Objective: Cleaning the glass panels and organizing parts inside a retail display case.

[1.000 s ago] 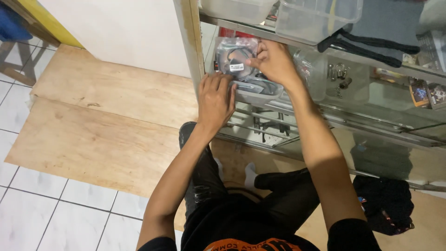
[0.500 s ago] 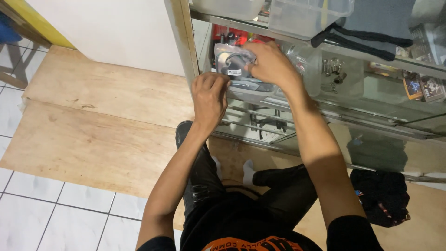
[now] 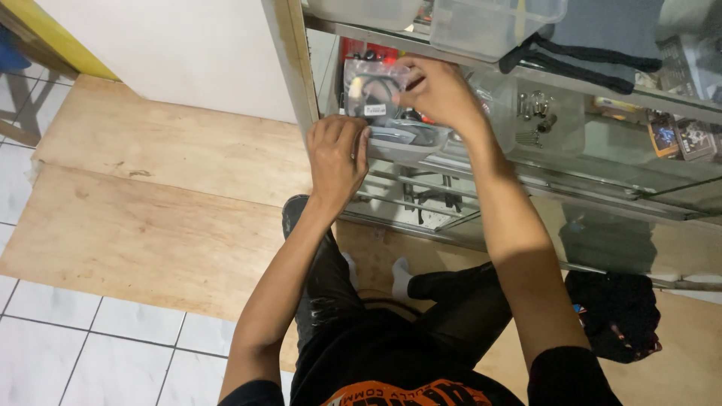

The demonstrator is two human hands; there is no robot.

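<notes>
The right hand pinches a clear plastic bag of coiled black cable, lifting it upright above the grey shelf tray; the left hand curls over that tray's front edge, apparently to steady it.

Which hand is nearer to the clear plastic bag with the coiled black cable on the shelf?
Right. The right hand has its fingers on the clear plastic bag, gripping its right side. The left hand sits just below it, fingers curled over the front edge of the grey tray.
</notes>
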